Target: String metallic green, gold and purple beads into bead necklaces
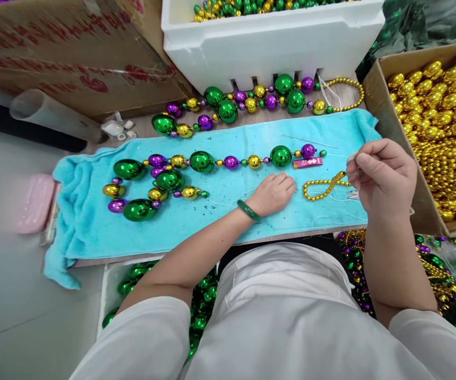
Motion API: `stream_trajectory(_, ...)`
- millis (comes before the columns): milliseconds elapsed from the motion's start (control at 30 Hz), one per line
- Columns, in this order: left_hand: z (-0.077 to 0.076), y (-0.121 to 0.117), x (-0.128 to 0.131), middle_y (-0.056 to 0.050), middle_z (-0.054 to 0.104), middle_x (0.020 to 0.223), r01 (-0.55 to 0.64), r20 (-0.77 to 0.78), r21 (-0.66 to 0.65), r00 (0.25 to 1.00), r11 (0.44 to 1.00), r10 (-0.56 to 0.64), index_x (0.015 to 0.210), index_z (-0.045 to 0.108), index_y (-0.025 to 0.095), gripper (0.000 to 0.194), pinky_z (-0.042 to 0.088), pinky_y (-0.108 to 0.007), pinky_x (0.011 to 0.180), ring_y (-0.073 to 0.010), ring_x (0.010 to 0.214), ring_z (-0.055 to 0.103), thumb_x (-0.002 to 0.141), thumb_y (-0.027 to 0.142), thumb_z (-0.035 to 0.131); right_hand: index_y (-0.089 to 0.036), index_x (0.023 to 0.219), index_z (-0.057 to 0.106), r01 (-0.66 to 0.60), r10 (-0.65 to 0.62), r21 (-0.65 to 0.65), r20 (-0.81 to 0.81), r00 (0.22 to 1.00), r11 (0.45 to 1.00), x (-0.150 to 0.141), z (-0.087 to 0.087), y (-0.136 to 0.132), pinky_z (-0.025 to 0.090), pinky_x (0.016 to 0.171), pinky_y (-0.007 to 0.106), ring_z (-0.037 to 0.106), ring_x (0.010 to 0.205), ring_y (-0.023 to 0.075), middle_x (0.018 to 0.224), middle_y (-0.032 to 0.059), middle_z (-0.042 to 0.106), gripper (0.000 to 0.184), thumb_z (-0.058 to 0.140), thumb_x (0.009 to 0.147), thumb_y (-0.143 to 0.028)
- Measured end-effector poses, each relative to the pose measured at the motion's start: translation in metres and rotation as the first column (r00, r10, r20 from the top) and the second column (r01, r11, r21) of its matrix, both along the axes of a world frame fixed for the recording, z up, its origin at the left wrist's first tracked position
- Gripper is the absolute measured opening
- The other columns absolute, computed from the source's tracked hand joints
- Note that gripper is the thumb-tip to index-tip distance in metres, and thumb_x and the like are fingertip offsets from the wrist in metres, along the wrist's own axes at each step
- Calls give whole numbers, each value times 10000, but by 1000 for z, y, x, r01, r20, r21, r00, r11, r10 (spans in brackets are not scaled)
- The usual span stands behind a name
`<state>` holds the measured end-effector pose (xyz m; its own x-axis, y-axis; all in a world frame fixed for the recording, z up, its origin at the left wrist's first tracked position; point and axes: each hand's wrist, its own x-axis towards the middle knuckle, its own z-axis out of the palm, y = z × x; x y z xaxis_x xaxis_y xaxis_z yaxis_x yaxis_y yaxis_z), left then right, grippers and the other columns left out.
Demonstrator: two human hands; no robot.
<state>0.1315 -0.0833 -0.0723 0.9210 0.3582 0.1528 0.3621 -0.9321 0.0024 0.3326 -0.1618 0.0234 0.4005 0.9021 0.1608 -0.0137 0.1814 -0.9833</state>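
While R hand (376, 171) pinches thread (338, 155) & L hand (273, 194) lies palm-down (grip hidden, can't tell), bead strand (201, 161) on blue towel (93, 237) shd be light, slick, limp betw beads, best held by sm green end bead (323, 153).

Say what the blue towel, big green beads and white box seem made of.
Blue towel: probably matte terry cloth; fuzzy folds. Big green beads: perhaps metallic-coated plastic or glass; mirror-like highlights. White box: likely polystyrene foam; thick, matte walls.
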Motion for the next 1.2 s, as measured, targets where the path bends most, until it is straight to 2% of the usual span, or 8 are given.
stream_trajectory(267,18,3,-7,-110,643,954,-99,7,-46,995,994,99,880,629,142,226,413,-363,743,-234,900,539,912,141,405,-218,752,554,9,-8,-27,46,999,1000,2,-2,-2,320,365,227,461,441,87,626,-12,586,130,632,793,-314)
stream_trajectory(400,37,14,-61,-107,637,983,-290,97,-187,945,939,311,918,631,154,189,425,-370,821,-241,948,539,889,175,445,-222,748,562,24,-24,-33,12,1000,999,5,-4,-3,311,362,236,468,447,98,624,-7,589,121,649,780,-299)
stream_trajectory(533,42,22,-129,-50,556,743,-508,57,-311,834,803,549,692,569,197,139,396,-384,817,-248,864,540,821,179,519,-232,741,574,24,-25,-28,-27,999,999,4,-7,1,310,361,254,461,442,110,616,-4,586,130,666,781,-314)
stream_trajectory(633,44,17,-150,-36,504,679,-571,82,-367,767,734,637,630,526,206,168,367,-401,868,-266,912,540,784,143,552,-242,735,574,11,-11,-19,-20,1000,1000,2,-7,6,306,354,262,456,436,113,620,-3,585,157,668,797,-352)
stream_trajectory(767,47,3,-122,-104,630,978,-535,66,-198,829,822,555,890,632,194,151,394,-422,853,-277,1010,523,852,139,496,-230,724,594,-6,6,-4,-54,999,1000,-3,-5,8,301,355,251,471,442,106,615,-5,597,146,692,781,-322)
stream_trajectory(933,33,-3,-74,-111,640,1111,-225,-71,0,972,974,224,1026,646,169,265,429,-390,868,-258,1127,505,937,153,397,-196,731,613,-33,30,-30,-114,993,999,-9,-5,3,313,362,225,492,442,96,598,-4,615,119,709,744,-265)
stream_trajectory(1100,15,6,-63,-137,652,1080,-159,-139,-32,978,987,153,973,664,126,288,449,-396,858,-266,1102,537,941,139,379,-178,748,617,-109,94,-95,-156,983,989,-20,-14,-1,339,391,211,498,465,84,614,-2,627,106,697,747,-248)
stream_trajectory(1200,13,10,-62,-127,661,1031,-243,-3,-209,969,947,247,918,675,134,241,464,-385,870,-245,1040,568,910,144,435,-181,754,623,-188,157,-128,-218,963,974,-31,-25,1,330,399,207,483,467,80,600,-14,618,103,701,742,-246)
